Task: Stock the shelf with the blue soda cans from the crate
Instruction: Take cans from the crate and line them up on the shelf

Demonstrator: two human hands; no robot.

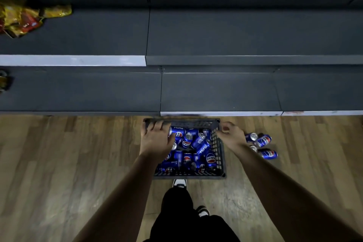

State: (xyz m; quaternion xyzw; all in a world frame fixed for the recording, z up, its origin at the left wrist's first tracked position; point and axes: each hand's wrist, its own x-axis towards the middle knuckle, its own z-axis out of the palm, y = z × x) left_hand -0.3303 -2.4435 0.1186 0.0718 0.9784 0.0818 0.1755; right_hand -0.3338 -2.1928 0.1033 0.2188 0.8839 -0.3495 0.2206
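Left hand (157,137) and right hand (229,135) grip the crate's (219,154) far corners; jumbled blue cans (203,148) lie just beneath the left hand, the shelf (216,92) directly beyond.

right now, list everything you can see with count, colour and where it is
crate: one, dark grey, on the floor before the lower shelf
blue soda cans: a dozen or more, heaped in the crate
loose cans: at least three, blue, on the floor right of the crate
shelves: two tiers, dark grey
snack packets: a few, yellow and red, upper tier, far left
floor: brown wood
shoes: two, white and black, behind the crate
left hand: grips the crate's far left corner
right hand: grips its far right corner
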